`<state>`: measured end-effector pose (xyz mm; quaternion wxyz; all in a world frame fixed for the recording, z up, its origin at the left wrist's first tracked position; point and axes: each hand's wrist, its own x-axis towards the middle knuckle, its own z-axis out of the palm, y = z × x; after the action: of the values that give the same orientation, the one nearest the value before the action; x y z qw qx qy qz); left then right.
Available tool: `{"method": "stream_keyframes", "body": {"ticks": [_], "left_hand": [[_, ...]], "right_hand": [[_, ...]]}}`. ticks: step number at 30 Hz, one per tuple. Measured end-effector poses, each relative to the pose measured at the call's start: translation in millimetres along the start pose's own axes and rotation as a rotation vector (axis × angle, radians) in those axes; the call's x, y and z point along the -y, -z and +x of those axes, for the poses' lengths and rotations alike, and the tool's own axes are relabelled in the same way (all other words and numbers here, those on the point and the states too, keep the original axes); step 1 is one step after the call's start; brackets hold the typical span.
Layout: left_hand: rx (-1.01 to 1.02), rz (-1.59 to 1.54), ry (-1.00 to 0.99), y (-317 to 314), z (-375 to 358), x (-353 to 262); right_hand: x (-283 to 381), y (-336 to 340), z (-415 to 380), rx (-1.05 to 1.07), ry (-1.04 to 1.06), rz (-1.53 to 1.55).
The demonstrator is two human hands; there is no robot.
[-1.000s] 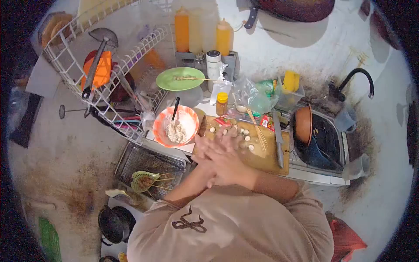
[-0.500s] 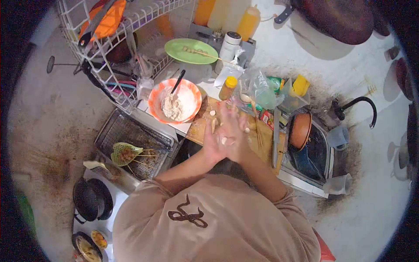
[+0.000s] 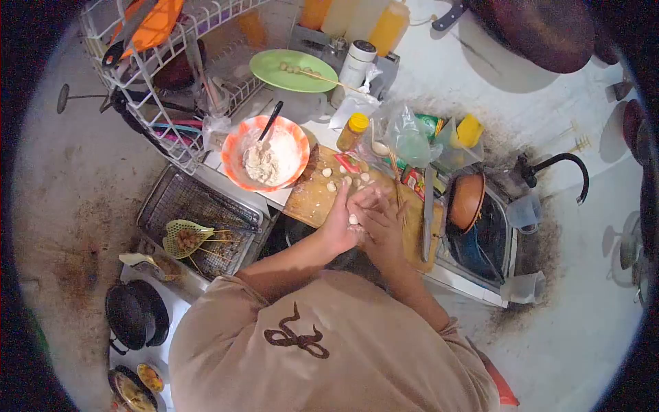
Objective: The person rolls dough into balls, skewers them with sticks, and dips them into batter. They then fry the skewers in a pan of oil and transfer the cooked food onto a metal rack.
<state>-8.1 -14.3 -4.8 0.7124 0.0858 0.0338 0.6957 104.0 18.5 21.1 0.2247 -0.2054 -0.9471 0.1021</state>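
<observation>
OP: ok so where's the ball (image 3: pixel 353 220) and what are the hands doing with it?

Reply: It's between the palms, up against the left hand (image 3: pixel 336 226), which is held flat with its fingers stretched out. The right hand (image 3: pixel 381 230) is over that one but kinda blurry, so I can't tell how curled it is or whether it's pressing.

OP: anything crowding them?

Reply: Plenty lol. Off past the left forearm there's a tray (image 3: pixel 156 206) with a strainer (image 3: pixel 180 230) on it. Under and beyond the hands is the board (image 3: pixel 309 206), partly hidden by them, with more balls (image 3: pixel 331 186) scattered toward its far side and a red packet (image 3: pixel 347 163) right by those. The right side's the tight bit: sticks (image 3: pixel 398 192), then the knife (image 3: pixel 428 213), both lying lengthwise. Left of the board is a bowl (image 3: pixel 287 147) with dough (image 3: pixel 259 165) and a spoon (image 3: pixel 271 122) leaning in it.

OP: and further back?

Reply: Sink (image 3: pixel 509 250) off to the right. On the tabletop (image 3: pixel 322 130) behind the board, a jar (image 3: pixel 353 132) with a clear bag (image 3: pixel 410 137) near it. Then the green plate (image 3: pixel 264 74), a loaded skewer (image 3: pixel 298 71) poking past its rim in front of the flask (image 3: pixel 355 72). Bottles (image 3: pixel 389 27) at the very back.
</observation>
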Motion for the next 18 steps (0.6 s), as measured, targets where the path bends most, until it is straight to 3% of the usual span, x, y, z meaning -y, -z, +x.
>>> {"method": "stream_keyframes", "body": {"ticks": [3,5,9,12,18], "left_hand": [[-0.028,0.023,0.003,4,4,6],[-0.081,0.079,-0.017,6,10,9],[-0.228,0.289,-0.175,12,22,2],[-0.167,0.368,-0.298,-2,16,-19],[-0.163,0.541,-0.444,-10,-3,-45]], "right_hand": [[-1,2,-4,-0.066,-0.027,-0.03],[-9,-2,-11,-0.161,-0.097,0.11],[-30,-3,-28,-0.294,-0.282,0.088],[-54,-8,-45,-0.119,-0.374,-0.095],[-67,-31,-64,-0.147,-0.327,-0.151]]}}
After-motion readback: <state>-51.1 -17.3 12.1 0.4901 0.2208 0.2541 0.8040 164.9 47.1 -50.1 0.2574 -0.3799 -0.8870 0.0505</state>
